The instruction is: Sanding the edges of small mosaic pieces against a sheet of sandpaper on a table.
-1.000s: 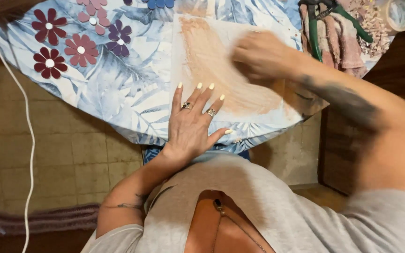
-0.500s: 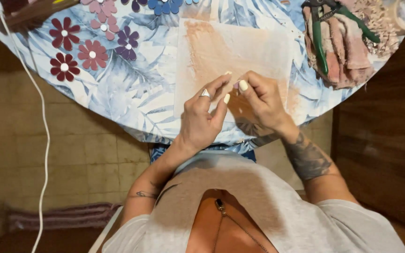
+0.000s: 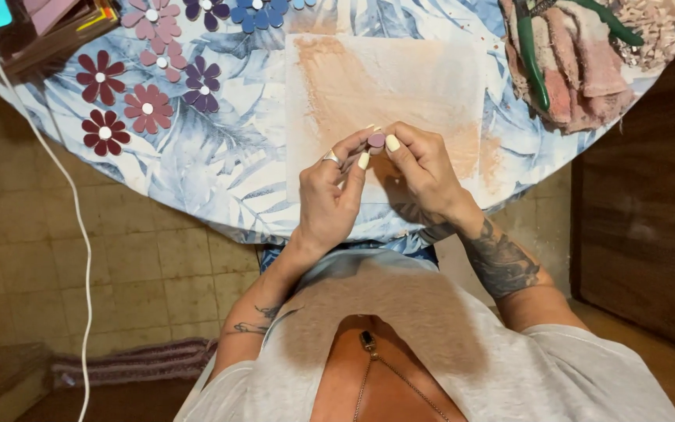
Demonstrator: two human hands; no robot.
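Note:
A small round mauve disc (image 3: 376, 141) is pinched between the fingertips of both hands, above a pale sheet (image 3: 384, 86) stained with orange-brown smears on the round table. My left hand (image 3: 336, 191), with a ring on one finger, grips the disc from the left. My right hand (image 3: 423, 172) grips it from the right. Both hands hover near the table's front edge, over the leaf-patterned cloth (image 3: 212, 164).
Flat flower cut-outs in dark red, pink, purple and blue (image 3: 150, 70) lie at the table's back left. Green-handled pliers (image 3: 531, 55) rest on a pink rag (image 3: 580, 70) at the back right. A white cable (image 3: 72, 227) hangs down the left side. A wooden cabinet (image 3: 650, 234) stands on the right.
My right hand left its rubbing on the sheet and came to meet my left hand, which lifted off the table. Both now hold the small disc up between their fingertips.

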